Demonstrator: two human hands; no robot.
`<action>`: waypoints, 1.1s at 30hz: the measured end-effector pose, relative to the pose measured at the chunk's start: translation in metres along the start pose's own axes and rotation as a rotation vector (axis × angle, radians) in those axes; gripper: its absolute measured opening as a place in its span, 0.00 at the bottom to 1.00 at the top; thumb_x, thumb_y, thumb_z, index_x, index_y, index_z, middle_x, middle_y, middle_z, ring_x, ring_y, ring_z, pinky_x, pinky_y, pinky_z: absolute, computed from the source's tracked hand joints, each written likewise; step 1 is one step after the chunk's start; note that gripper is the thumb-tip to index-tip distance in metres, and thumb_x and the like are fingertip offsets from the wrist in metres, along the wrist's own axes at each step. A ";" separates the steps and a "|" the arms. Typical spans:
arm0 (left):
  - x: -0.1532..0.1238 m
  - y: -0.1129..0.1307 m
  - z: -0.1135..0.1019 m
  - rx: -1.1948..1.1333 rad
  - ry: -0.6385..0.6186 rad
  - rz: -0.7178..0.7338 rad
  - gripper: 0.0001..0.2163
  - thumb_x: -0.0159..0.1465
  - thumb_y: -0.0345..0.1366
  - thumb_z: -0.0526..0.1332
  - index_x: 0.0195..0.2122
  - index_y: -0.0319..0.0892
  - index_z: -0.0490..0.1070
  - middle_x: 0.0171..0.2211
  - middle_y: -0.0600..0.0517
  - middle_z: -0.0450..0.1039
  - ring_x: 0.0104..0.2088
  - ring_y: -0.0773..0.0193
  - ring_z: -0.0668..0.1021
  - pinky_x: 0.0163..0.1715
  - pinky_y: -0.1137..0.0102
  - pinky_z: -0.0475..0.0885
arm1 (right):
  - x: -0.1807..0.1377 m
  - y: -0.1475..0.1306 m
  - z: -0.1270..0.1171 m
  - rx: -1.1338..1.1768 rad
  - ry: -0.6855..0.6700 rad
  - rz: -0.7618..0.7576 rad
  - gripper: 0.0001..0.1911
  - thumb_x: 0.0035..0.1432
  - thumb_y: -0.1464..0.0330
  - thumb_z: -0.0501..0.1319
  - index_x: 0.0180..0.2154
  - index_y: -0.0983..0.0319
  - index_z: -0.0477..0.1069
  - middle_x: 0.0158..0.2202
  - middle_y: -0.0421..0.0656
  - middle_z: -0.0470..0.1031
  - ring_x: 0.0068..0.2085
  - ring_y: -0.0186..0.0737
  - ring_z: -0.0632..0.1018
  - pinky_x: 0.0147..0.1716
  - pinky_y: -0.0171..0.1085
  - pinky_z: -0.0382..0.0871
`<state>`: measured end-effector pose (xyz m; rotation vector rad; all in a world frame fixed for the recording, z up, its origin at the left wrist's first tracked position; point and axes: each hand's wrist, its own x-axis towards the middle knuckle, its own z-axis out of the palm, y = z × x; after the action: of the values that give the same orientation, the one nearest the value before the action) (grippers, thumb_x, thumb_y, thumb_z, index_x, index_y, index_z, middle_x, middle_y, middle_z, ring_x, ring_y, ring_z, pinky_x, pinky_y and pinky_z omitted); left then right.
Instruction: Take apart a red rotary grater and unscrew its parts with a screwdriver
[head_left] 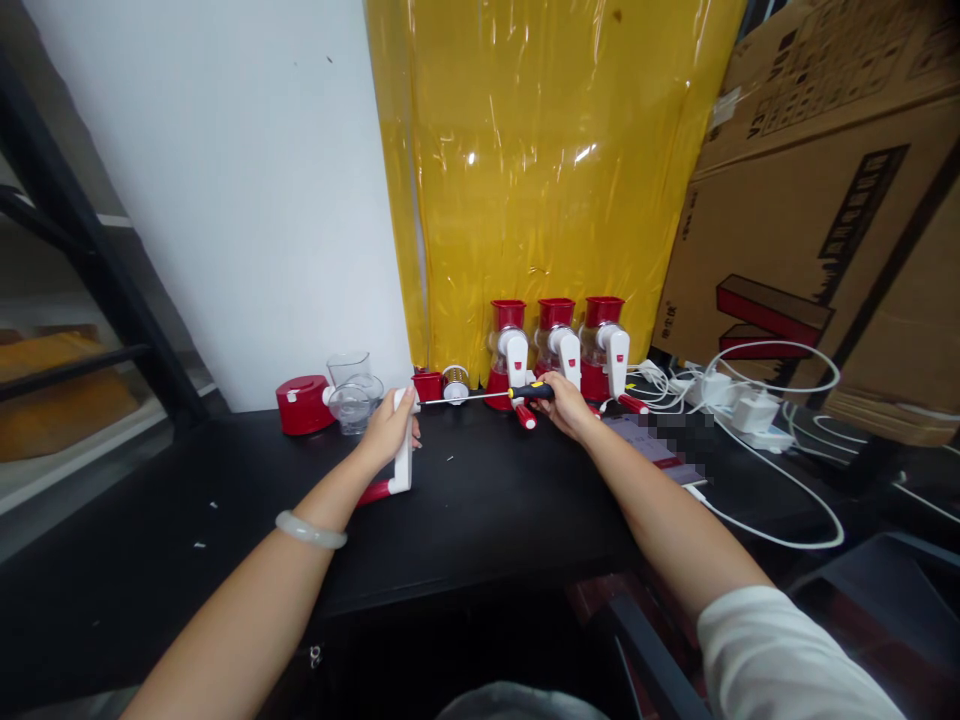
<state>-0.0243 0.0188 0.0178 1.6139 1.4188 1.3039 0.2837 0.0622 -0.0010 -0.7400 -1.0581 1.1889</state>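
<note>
My left hand [388,430] is closed round a white crank handle [403,465] with a red grip at its lower end, held over the black table [465,500]. My right hand [564,405] grips a screwdriver [495,394] with a black and yellow handle; its long metal shaft points left, with the tip at the top of the white crank handle. A pale bangle sits on my left wrist.
Three red and white hand-crank grinders [559,345] stand in a row against yellow plastic sheeting. A red base [301,404], a clear cup [352,392], a small red part [427,384] and a metal drum [455,384] lie at left. White chargers and cables [750,410] and cardboard boxes at right.
</note>
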 end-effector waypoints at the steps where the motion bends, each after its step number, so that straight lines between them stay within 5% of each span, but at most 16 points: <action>1: 0.000 0.000 0.000 0.004 0.001 -0.001 0.24 0.63 0.64 0.52 0.39 0.46 0.61 0.15 0.59 0.68 0.15 0.62 0.74 0.16 0.70 0.71 | 0.000 0.000 0.000 0.001 -0.004 -0.006 0.11 0.52 0.61 0.63 0.28 0.58 0.63 0.13 0.30 0.59 0.16 0.28 0.60 0.26 0.34 0.70; 16: 0.001 -0.002 0.000 0.014 -0.010 0.011 0.23 0.63 0.64 0.52 0.38 0.46 0.61 0.16 0.59 0.68 0.15 0.62 0.75 0.15 0.70 0.71 | 0.001 0.001 0.000 0.001 0.020 -0.003 0.08 0.52 0.62 0.61 0.28 0.57 0.63 0.12 0.30 0.57 0.16 0.29 0.60 0.25 0.34 0.68; 33: 0.003 -0.003 0.000 -0.051 0.001 -0.021 0.24 0.62 0.64 0.53 0.39 0.46 0.60 0.15 0.59 0.68 0.14 0.62 0.74 0.15 0.70 0.71 | 0.000 0.000 0.000 0.154 -0.026 0.086 0.11 0.44 0.64 0.67 0.29 0.59 0.68 0.22 0.35 0.69 0.24 0.31 0.68 0.30 0.35 0.72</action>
<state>-0.0261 0.0220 0.0158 1.5609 1.3892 1.3185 0.2840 0.0622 -0.0010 -0.6563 -0.9522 1.3413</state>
